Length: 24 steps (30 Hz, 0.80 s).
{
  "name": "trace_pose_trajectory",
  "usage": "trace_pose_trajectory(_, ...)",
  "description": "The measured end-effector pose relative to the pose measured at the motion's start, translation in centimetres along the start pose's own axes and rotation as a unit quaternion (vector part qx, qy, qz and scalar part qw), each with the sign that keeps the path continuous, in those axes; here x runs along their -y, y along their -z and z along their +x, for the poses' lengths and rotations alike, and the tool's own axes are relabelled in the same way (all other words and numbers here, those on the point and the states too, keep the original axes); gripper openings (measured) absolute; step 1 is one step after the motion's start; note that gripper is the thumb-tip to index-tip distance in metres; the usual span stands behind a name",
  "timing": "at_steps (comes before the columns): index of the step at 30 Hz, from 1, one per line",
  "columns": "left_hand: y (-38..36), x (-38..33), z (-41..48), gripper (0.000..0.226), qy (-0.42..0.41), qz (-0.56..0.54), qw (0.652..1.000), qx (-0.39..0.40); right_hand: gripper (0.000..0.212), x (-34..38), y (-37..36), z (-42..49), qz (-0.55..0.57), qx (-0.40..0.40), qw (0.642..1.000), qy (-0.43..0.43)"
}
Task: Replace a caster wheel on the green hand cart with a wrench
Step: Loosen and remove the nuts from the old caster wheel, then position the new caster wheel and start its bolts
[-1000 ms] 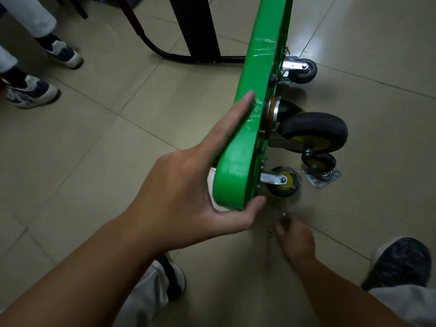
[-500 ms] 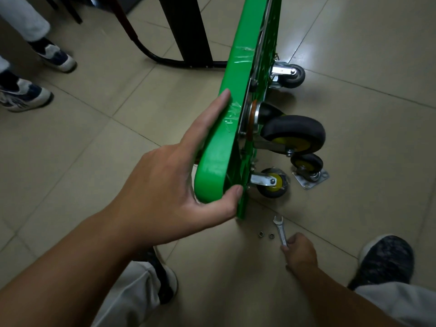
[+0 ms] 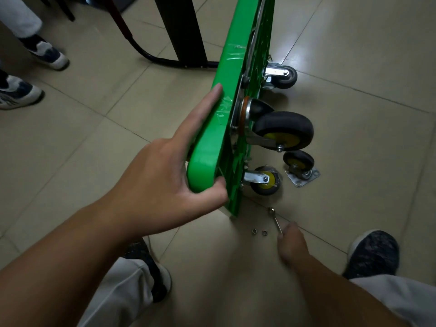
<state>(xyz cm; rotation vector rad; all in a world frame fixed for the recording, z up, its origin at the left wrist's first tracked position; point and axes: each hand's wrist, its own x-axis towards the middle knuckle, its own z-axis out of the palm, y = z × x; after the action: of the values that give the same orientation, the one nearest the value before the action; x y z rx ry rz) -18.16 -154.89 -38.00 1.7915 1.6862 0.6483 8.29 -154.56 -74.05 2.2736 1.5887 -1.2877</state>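
1. Now, nearest us, the right hand (image 3: 292, 243) is down at the floor (image 3: 365, 142), grip pinched on the handle of the wrench (image 3: 275, 219), whose head points toward the cart.
2. Two small nuts (image 3: 259, 232) lie just left of that grip, not touching it.
3. The left hand (image 3: 162, 185) clamps the green hand cart (image 3: 213, 138) by its rounded edge, thumb underneath, forefinger stretched along it; the cart stands on edge.
4. Beyond, a loose caster wheel (image 3: 300, 166) sits on its plate, beside the mounted wheels.
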Motion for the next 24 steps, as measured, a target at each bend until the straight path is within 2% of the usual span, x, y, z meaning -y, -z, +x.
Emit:
trace_pose_trajectory(2,-0.3,-0.3,-0.2,0.105,0.01,-0.03,1.0,-0.005,0.025,1.2,2.6,0.5,-0.028,0.038,0.999,0.017)
trace_pose_trajectory(4,-0.5,-0.6,-0.5,0.105,0.017,-0.032,0.999,-0.01,0.027,2.6,6.6,1.2,-0.076,0.06,0.993,0.062)
trace_pose_trajectory(6,-0.5,-0.5,-0.6,0.106,0.029,-0.023,0.999,-0.012,0.023,4.7,12.0,1.2,-0.12,0.024,0.985,0.122)
trace_pose_trajectory(11,-0.4,-0.1,-0.6,0.1,0.041,-0.05,0.998,-0.009,0.024,10.8,26.0,-3.4,-0.086,-0.12,0.959,0.241)
trace_pose_trajectory(14,0.3,0.2,-1.1,0.099,0.035,-0.072,0.997,-0.001,0.009,13.8,31.5,-7.3,-0.092,-0.141,0.923,0.347)
trace_pose_trajectory(15,0.6,0.3,-1.4,0.099,0.034,-0.082,0.996,0.004,0.003,14.7,32.6,-8.7,-0.082,-0.139,0.909,0.384)
trace_pose_trajectory(18,2.0,0.9,-2.6,0.099,0.034,-0.132,0.99,0.032,0.013,17.4,33.6,-12.9,-0.07,-0.123,0.87,0.472)
trace_pose_trajectory(22,4.4,2.1,-5.0,0.098,0.063,-0.153,0.984,0.07,0.009,19.9,32.0,-15.8,-0.073,-0.085,0.828,0.549)
trace_pose_trajectory(24,5.9,3.1,-6.3,0.097,0.08,-0.148,0.982,0.085,0.011,21.6,30.8,-16.1,-0.111,-0.077,0.806,0.577)
